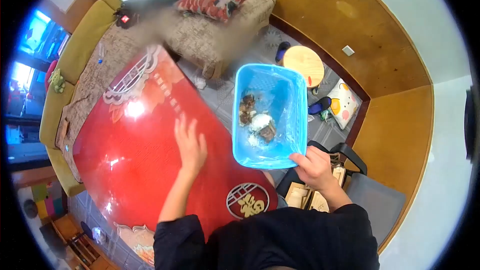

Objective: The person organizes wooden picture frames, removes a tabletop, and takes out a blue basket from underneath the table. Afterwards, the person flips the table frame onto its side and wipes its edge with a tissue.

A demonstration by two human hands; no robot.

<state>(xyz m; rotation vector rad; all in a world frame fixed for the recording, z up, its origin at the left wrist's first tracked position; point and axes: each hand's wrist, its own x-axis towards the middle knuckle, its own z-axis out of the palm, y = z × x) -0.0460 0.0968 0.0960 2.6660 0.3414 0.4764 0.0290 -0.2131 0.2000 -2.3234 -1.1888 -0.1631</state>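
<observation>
My right hand (316, 169) grips the near right corner of a light blue wastebasket (244, 156), thumb over the rim. A clear plastic bag (286, 112) lines the inside of it. At the bottom lie brown clumps (246, 108) and crumpled white scraps (262, 121), too unclear to name exactly. The wastebasket is tilted so that its mouth faces me, beside the right edge of a red table (150, 155). My left hand (190, 144) is over the tabletop, fingers spread, holding nothing; whether it touches the surface I cannot tell.
A sofa (195, 40) with a patterned cushion (210, 4) stands beyond the table. A round wooden stool (303, 65), slippers (319, 105) and a white pillow (344, 102) are along the right wall. A grey chair (372, 200) and wooden pieces (297, 195) are near my right arm.
</observation>
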